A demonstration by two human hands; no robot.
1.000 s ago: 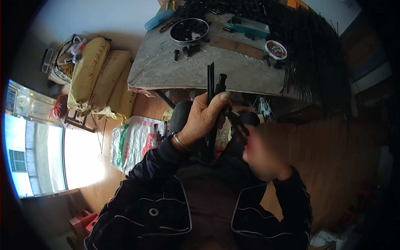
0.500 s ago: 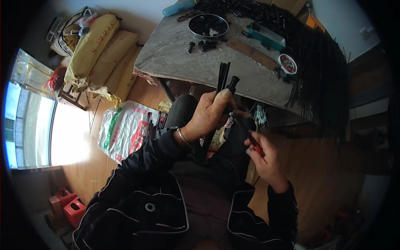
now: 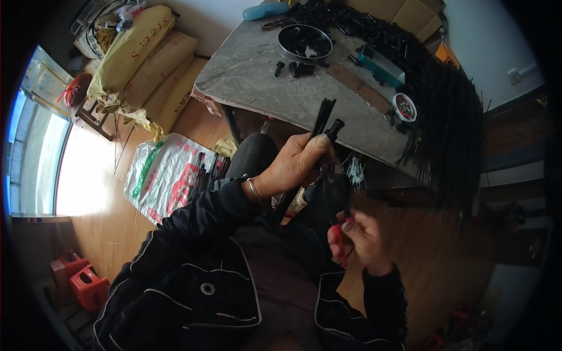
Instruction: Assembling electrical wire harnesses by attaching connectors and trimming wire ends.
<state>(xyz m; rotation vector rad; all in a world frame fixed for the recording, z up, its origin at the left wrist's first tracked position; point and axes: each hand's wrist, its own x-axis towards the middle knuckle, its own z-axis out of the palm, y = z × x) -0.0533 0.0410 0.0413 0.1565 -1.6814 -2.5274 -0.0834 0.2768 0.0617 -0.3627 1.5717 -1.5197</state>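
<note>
My left hand (image 3: 298, 161) is closed around several thin black rods (image 3: 322, 117), whose ends stand up above the fist. A short black piece with a knobbed end (image 3: 335, 128) also sticks out of this grip, under the thumb. My right hand (image 3: 364, 235) is lower and to the right, closed on a hand tool with red handles (image 3: 338, 240). The tool's dark working end is hard to make out against my dark trousers, so its exact kind stays unclear.
Ahead stands a grey table (image 3: 246, 76) with a round tray of black parts (image 3: 305, 42), a wooden strip (image 3: 358, 88), a teal box (image 3: 383, 70) and a small white bowl (image 3: 404, 107). Black rods (image 3: 445, 123) pile on the right. Sacks (image 3: 132, 50) and a plastic bag (image 3: 161, 175) are left.
My right hand with the red-handled tool has moved down and slightly left, away from my left hand. The left hand keeps its grip on the rods. The view has shifted a little.
</note>
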